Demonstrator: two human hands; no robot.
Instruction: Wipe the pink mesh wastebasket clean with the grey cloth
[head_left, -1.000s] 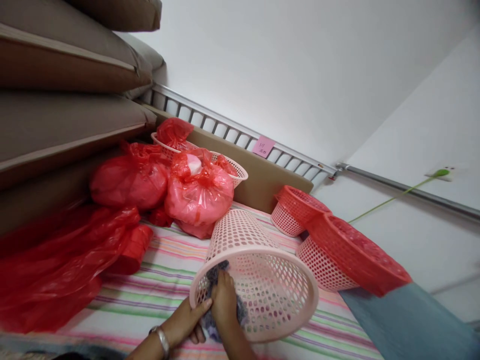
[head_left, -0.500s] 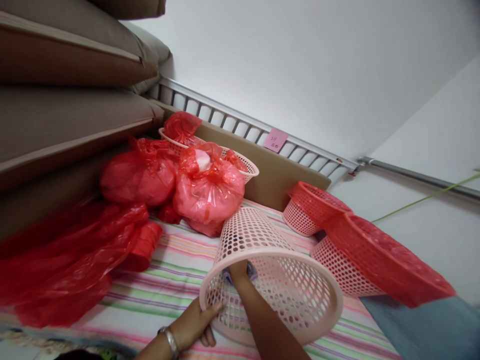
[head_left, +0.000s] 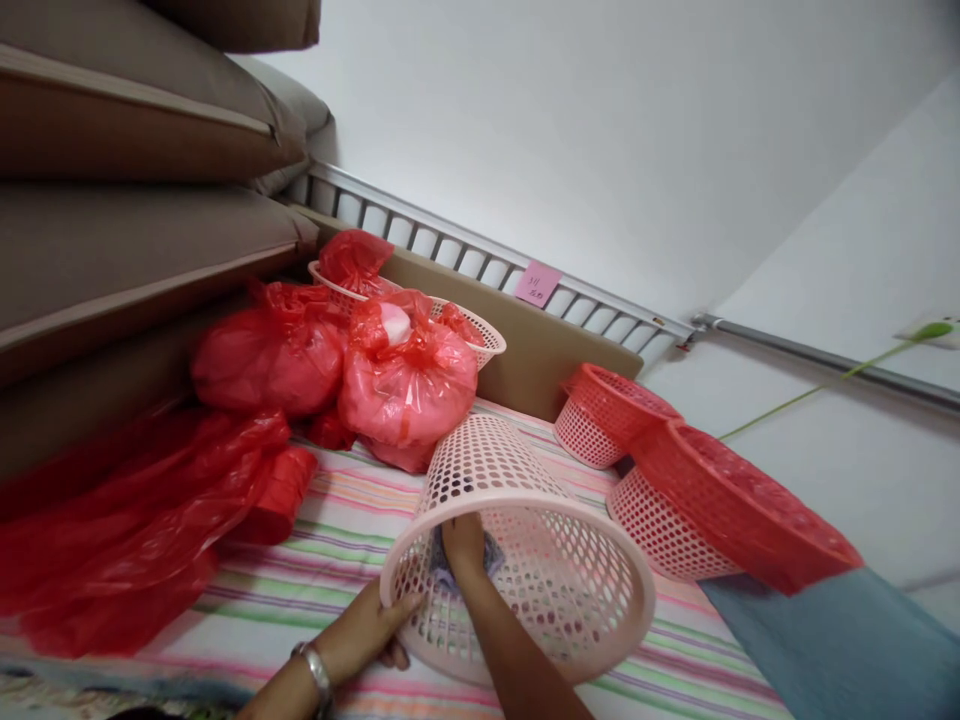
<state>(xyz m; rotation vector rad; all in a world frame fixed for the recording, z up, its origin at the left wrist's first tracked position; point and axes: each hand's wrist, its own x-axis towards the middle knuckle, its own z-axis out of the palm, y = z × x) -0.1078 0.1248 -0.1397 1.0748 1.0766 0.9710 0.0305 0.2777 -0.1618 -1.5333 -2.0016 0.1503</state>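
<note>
A pale pink perforated plastic basket (head_left: pixel 489 452) lies on its side on the striped sheet, its wide mouth facing me. My left hand (head_left: pixel 367 630), a silver bangle on its wrist, grips the rim at the lower left, thumb inside and fingers outside. Through the mouth reaches my right hand (head_left: pixel 463 545), closed on a greyish-purple cloth (head_left: pixel 491 555) pressed against the inner left wall. Part of the cloth is hidden under that hand.
Filled red plastic bags (head_left: pixel 409 385) stand behind the basket. Loose red plastic film (head_left: pixel 142 560) spreads at left, below stacked cushions (head_left: pixel 142 250). Two baskets covered in red plastic (head_left: pixel 720 500) stand at right. A metal railing (head_left: pixel 450 250) with a pink note (head_left: pixel 538 284) runs behind.
The view has shifted slightly, so everything sits a little further left. My right hand and the cloth have come slightly nearer the basket's mouth. My left hand keeps its hold on the rim.
</note>
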